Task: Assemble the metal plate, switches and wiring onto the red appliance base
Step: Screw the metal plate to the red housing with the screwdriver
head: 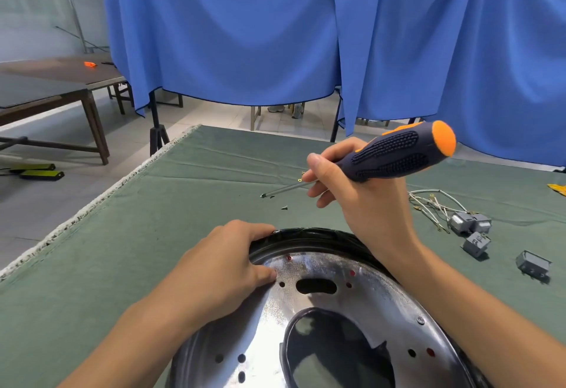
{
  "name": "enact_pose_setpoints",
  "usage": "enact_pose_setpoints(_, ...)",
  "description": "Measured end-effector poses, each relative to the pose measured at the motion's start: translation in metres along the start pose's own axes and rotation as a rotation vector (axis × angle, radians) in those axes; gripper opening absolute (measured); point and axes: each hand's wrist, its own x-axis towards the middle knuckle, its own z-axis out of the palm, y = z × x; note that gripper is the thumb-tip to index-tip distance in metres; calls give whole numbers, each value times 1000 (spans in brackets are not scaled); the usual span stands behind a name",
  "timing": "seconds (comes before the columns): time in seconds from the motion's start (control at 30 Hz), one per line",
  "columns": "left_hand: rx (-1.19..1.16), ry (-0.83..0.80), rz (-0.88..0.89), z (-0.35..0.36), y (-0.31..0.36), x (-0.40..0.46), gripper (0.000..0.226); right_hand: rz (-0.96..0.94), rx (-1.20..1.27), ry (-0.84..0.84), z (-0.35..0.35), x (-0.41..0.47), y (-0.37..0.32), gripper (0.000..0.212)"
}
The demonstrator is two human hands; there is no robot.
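- Nearest me: metal plate [361,311] already seated in the black-rimmed base [306,232]; red shows thru a few holes, so base sits underneath.
- One screw [420,320] looks in at plate's R edge; other holes look unfilled, so I judge fastening barely started.
- Left hand [223,265] fingers curled over the rim's far-left edge, thumb on plate, steadying it.
- Right hand [346,185] clamped on screwdriver [395,155] where handle meets shaft, held above the cloth, tip pointing L near loose screws [284,208].
- Mid-right on green cloth [153,234]: grey switches [471,228] and wiring [435,204] lying loose, well apart from plate — not mounted yet.
- Far: blue curtain [245,35], wooden tables [61,81] at L.
- My call: early stage; remaining screws, switches, wiring all left.
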Motion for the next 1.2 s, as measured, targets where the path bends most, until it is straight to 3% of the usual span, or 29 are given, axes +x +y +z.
enact_pose_setpoints(0.7, -1, 20, -56, -2, 3, -3, 31, -245, -77, 189, -9, -5, -82, 35)
enact_pose_setpoints(1.2, 7, 40, -77, -1, 7, -6, 37, -162, -266, 143, -1, -5, -57, 33)
